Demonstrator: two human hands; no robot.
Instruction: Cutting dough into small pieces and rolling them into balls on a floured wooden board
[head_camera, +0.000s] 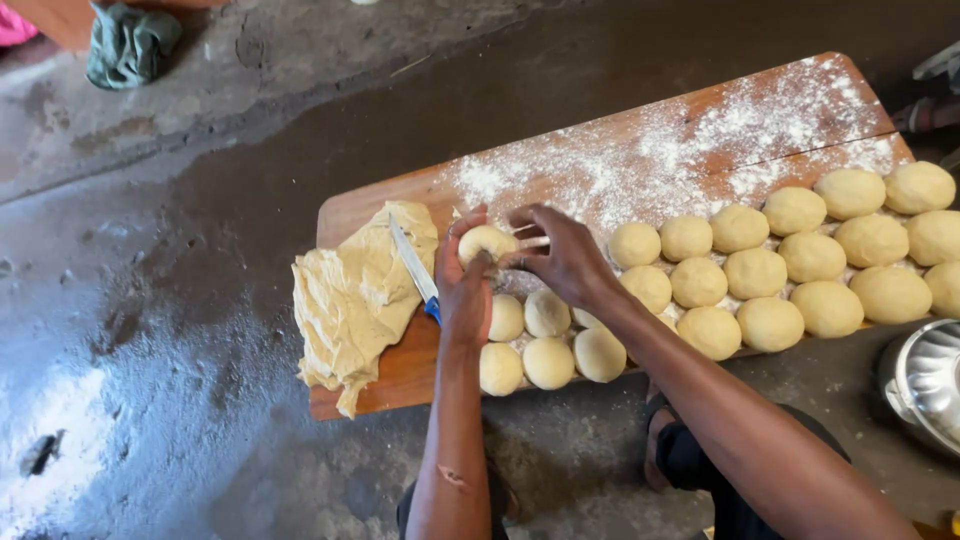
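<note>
Head view: the left hand (463, 290) and right hand (562, 258) both close around one dough ball (484, 241), fingers curled, pressing it between them above the wooden board (385, 375) near its left end. A knife (415, 268) lies on the dough slab (355, 300) just left of the hands. Finished dough balls (760, 270) line the board's near edge.

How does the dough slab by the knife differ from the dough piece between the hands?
The slab is large, flat and ragged, draping past the board's left edge; the piece is small and rounded. The slab lies untouched with the knife resting across its right side; the piece is cupped between the left hand and the right hand. Both are the same pale yellow dough.
</note>
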